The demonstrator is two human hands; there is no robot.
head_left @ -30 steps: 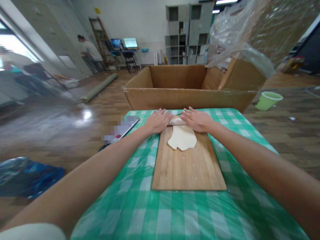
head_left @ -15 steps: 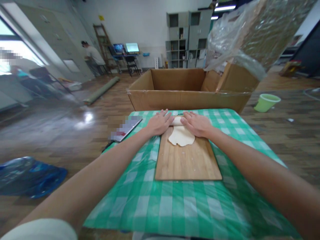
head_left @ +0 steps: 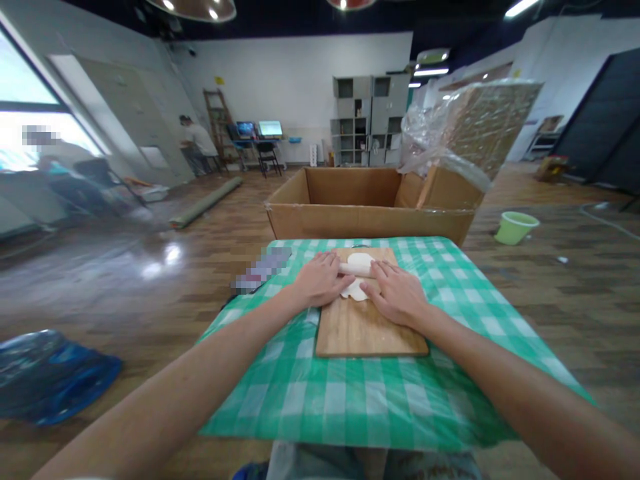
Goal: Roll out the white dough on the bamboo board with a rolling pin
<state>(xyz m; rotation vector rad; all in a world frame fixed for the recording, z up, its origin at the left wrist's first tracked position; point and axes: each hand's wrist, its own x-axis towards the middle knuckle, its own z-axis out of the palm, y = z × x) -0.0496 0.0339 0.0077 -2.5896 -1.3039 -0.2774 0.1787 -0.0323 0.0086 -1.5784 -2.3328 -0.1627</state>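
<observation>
Head view: rolling pin (head_left: 356, 269) left-to-right under left hand (head_left: 320, 281), right hand (head_left: 399, 298), fingers flat, outstretched

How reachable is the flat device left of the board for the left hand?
Probably yes. The left hand lies flat on the rolling pin, and the flat device sits just to its left on the tablecloth, nothing between them.
</observation>
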